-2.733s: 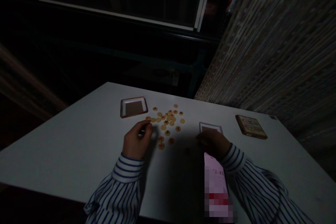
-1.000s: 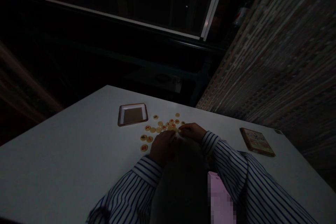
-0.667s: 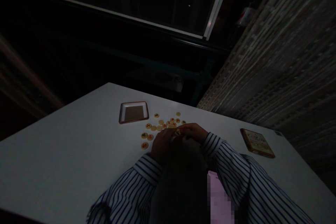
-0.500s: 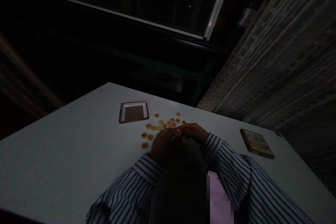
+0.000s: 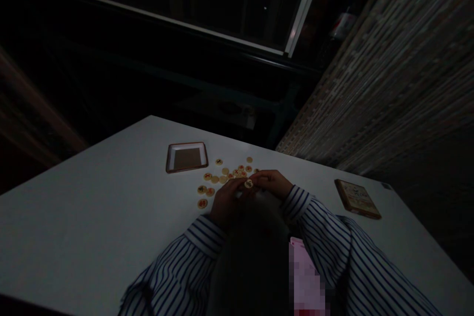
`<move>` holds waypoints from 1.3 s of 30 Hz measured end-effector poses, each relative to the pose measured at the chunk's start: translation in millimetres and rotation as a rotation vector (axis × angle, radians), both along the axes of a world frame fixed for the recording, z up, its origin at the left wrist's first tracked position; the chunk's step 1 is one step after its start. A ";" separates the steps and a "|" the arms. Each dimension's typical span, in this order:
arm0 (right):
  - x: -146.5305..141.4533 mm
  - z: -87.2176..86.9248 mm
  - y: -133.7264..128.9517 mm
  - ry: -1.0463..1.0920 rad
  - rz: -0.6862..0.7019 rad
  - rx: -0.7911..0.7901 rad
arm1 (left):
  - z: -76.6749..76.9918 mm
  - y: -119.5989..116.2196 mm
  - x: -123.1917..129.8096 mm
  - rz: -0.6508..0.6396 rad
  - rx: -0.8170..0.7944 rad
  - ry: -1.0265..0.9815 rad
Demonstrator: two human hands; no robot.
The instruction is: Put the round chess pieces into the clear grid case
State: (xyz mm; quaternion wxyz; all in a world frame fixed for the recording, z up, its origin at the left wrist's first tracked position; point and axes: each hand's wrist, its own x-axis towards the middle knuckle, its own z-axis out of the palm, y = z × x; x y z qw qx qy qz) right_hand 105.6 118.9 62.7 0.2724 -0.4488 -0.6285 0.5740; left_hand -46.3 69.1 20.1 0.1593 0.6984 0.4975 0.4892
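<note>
White bench (image 5: 111, 197) stretches widely from the scattered round pieces (image 5: 215, 179) to its left edge, giving room there, with a narrower strip behind them along the far edge. A shallow tray (image 5: 172, 158) sits close to that edge, toward the far left corner; a flat box (image 5: 358, 199) lies by the far right corner, well apart from the pieces. On the near side of the scatter, a single disc (image 5: 249, 184) sits between both hands: the right hand (image 5: 272, 182) pinches it, while the left hand (image 5: 224, 202) curls beside it, too dim to tell whether gripping.
</note>
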 end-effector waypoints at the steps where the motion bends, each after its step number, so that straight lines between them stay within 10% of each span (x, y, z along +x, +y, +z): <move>1: 0.1 -0.1 -0.6 0.000 -0.004 0.005 | 0.4 -0.3 0.1 -0.004 -0.003 -0.008; 24: 37.8 33.9 -23.0 -0.154 -0.121 0.455 | 24.6 -15.3 11.7 -0.009 -0.207 -0.545; 39: 76.2 36.4 -49.9 -0.056 -0.217 0.379 | 35.8 -29.1 50.7 -0.177 -0.369 -0.709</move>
